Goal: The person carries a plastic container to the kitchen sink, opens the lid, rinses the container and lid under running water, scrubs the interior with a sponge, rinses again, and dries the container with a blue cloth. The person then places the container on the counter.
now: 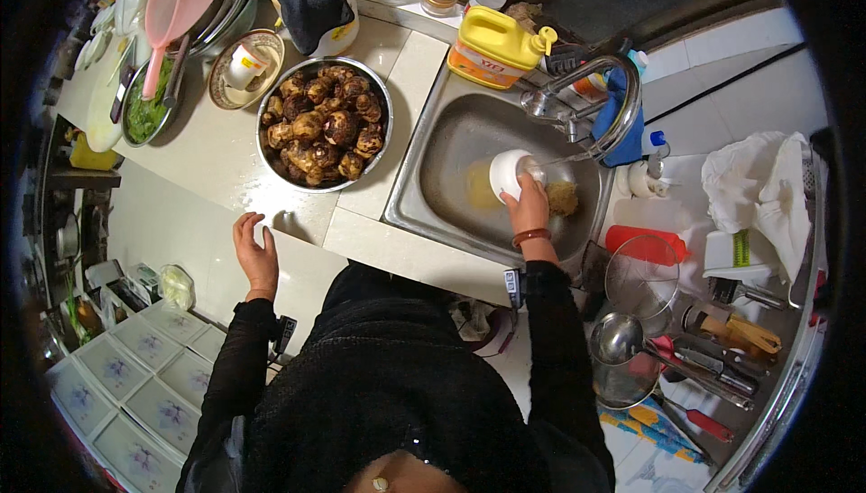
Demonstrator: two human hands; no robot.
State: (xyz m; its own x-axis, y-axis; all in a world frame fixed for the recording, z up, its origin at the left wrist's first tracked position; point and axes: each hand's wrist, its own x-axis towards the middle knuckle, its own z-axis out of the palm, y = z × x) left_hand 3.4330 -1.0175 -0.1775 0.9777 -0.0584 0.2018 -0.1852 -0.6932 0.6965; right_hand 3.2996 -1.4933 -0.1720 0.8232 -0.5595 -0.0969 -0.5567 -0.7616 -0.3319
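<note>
My right hand grips a small white cup over the steel sink, tilted under the stream from the curved metal faucet. A brown scouring pad lies in the basin just right of the cup, and yellowish liquid shows at the cup's left. My left hand hangs at the counter's front edge, fingers apart and holding nothing. Behind it a metal bowl full of brown, rough-skinned taro corms stands on the tiled counter.
A yellow detergent jug stands behind the sink. Left of the corms are a patterned bowl holding a white cup, a bowl of greens and a pink strainer. Ladles, knives and a red bottle crowd the right.
</note>
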